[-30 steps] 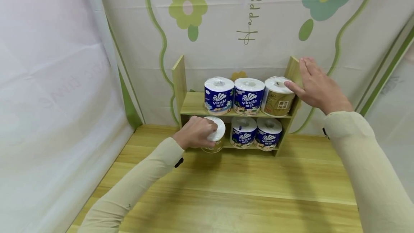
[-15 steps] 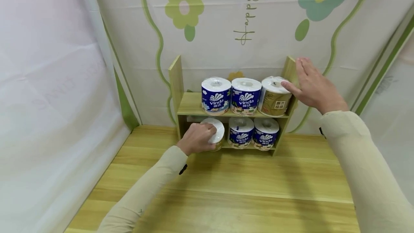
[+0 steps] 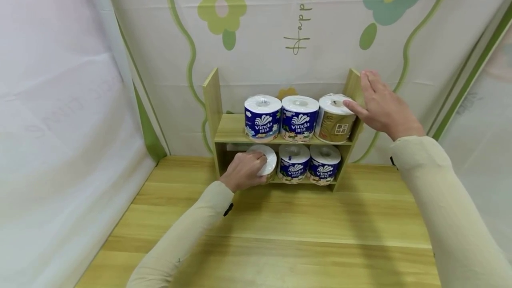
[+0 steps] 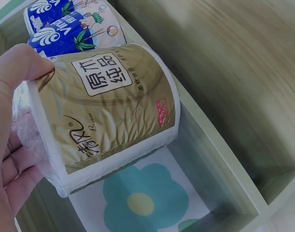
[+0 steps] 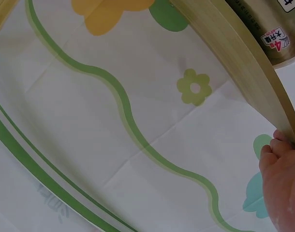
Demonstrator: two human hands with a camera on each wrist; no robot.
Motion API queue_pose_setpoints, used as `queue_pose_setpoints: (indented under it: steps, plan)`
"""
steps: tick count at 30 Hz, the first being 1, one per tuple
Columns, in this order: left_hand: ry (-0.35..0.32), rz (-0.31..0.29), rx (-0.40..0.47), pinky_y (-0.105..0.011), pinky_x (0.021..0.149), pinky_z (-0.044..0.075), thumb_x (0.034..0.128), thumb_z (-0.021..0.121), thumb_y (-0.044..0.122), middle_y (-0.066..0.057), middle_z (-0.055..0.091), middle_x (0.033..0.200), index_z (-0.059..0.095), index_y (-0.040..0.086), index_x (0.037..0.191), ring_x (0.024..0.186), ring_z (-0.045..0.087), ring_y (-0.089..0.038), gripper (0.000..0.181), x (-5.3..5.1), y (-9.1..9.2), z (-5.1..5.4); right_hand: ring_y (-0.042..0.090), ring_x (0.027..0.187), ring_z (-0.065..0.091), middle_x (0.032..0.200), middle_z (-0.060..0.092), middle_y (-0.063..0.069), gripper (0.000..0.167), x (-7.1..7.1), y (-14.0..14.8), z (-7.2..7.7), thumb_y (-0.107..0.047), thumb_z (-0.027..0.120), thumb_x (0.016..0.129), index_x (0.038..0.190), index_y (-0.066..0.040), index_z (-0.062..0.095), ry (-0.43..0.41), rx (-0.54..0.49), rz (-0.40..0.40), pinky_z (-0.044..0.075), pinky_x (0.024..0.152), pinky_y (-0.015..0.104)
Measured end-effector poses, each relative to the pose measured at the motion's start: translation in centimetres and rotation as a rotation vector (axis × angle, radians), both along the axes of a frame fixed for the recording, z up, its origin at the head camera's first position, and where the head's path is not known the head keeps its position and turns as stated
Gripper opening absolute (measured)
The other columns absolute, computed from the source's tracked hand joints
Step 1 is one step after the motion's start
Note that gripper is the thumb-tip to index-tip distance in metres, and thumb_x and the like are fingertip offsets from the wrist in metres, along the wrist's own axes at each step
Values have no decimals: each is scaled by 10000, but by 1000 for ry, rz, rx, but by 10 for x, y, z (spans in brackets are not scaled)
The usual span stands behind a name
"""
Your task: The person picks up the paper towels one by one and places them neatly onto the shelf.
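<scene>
In the head view my left hand (image 3: 245, 170) grips a gold-wrapped toilet roll (image 4: 109, 106) at the left of the lower shelf. The thumb is on the wrapper and fingers are at the white end in the left wrist view. My right hand (image 3: 386, 106), fingers extended, rests against the right side panel (image 5: 263, 72) of the small wooden shelf (image 3: 234, 129). Its thumb reaches over another gold toilet roll (image 3: 335, 121) on the upper level. Two blue Vinda rolls, one left (image 3: 262, 119) and one middle (image 3: 300, 119), stand beside that roll.
Two more blue rolls (image 3: 294, 164) stand on the lower level, right of the held roll. The shelf sits on a wood-grain table (image 3: 280, 243) against a flower-printed curtain (image 3: 256, 70). A white curtain (image 3: 52, 146) hangs at the left.
My left hand has moved the gold toilet roll farther into the lower shelf compartment. My right hand stays at the side panel. The whole head view has shifted slightly.
</scene>
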State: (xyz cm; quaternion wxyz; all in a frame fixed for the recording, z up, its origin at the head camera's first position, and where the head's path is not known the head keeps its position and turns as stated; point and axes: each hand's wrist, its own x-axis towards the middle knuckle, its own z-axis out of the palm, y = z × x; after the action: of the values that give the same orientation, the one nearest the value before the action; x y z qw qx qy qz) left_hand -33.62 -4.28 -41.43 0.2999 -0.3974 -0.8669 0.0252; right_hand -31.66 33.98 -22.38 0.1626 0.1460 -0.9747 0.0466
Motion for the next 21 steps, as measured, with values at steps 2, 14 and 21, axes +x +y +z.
queue_pose_setpoints:
  steps: [2,14,21]
  plan:
    - [-12,12,-5,-342,590,615,822,798,412,16,747,956,749,144,989,772,698,-153,319,-1,2,1,458,1640,-65,1744,-74,298,965,0,0,0,-618,322,1092,1655,55,-78,-1,-1,1,20,1341,603]
    - [-95,55,2,-340,589,597,867,800,381,17,746,982,743,145,987,836,693,-160,270,-5,11,3,458,1641,-65,1745,-80,292,965,0,0,0,-616,325,1092,1654,58,-75,1,-1,2,15,1345,592]
    - [-260,92,52,-318,583,551,925,787,382,22,751,1044,751,157,1077,901,676,-145,274,-10,12,5,465,1639,-56,1742,-64,307,962,1,-1,0,-606,332,1095,1652,69,-69,7,2,6,22,1344,596]
